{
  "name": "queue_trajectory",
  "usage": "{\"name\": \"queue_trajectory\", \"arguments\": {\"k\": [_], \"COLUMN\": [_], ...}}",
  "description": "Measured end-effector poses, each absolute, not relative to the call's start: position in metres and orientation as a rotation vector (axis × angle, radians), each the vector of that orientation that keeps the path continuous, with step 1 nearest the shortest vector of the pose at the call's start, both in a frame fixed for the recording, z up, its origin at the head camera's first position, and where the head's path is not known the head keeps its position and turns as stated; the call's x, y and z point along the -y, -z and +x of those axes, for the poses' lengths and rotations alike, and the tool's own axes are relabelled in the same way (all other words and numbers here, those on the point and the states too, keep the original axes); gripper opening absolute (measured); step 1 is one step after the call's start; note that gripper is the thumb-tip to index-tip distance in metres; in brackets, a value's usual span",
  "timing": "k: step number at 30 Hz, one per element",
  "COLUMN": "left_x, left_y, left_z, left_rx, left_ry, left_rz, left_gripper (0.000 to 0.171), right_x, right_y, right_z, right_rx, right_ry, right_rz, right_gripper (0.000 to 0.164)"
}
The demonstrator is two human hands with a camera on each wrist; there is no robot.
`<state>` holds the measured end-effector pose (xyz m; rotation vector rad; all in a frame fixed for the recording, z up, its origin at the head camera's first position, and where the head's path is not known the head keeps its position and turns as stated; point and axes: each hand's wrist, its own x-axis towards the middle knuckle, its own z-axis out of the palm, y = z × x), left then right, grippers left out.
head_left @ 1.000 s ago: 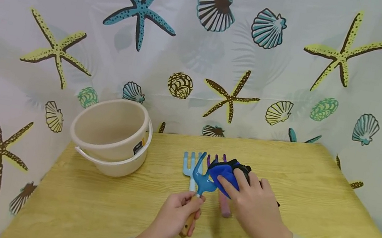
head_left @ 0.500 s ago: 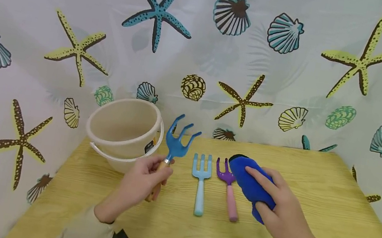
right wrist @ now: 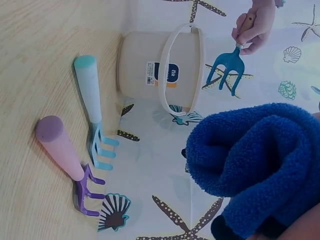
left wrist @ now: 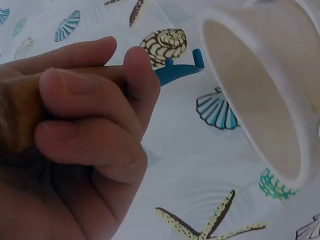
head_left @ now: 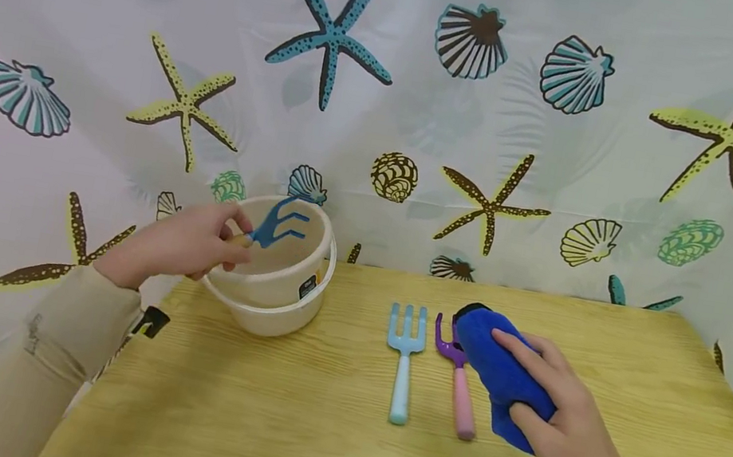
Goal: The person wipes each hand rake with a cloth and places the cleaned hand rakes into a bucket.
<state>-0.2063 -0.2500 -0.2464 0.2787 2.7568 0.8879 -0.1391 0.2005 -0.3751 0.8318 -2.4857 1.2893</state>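
Note:
My left hand grips the wooden handle of a blue three-pronged hand rake at the left. Its prongs overlap the mouth of a cream bucket in the head view; the right wrist view has them above the rim. On the right side, my right hand holds a bunched plush blue cloth with black edging, above the table. Just left of the cloth lies a purple hand rake with a pink handle, its head partly hidden by the cloth. Beside it rests a light blue hand fork.
The wooden table ends against a white curtain printed with starfish and shells. A white handle hangs down around the outside of the bucket.
My left hand has carried the blue hand rake left and up to the bucket. My right hand has lifted the cloth and drawn it right, uncovering the purple rake and light blue fork.

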Motion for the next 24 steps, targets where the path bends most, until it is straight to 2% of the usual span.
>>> {"name": "queue_trajectory", "arguments": {"k": [4,9,16,24], "left_x": [0.266,0.271,0.249,0.247], "left_y": [0.237,0.236,0.251,0.273], "left_z": [-0.229,-0.264,-0.313,-0.339], "left_rx": [-2.802,-2.771,-2.726,-2.777], "left_ry": [-0.691,-0.428,-0.26,-0.109], "left_rz": [0.238,0.211,0.225,0.188], "left_gripper": [0.035,0.026,0.019,0.014], "right_x": [-0.199,-0.199,-0.211,-0.208], "right_y": [0.373,0.371,0.375,0.379], "right_z": [-0.139,-0.137,-0.132,-0.136], "right_rx": [2.487,2.511,2.57,2.542], "right_ry": [-1.246,-1.209,-1.146,-1.153], "right_rz": [0.844,0.83,0.757,0.803], "right_gripper": [0.081,0.081,0.081,0.08]}}
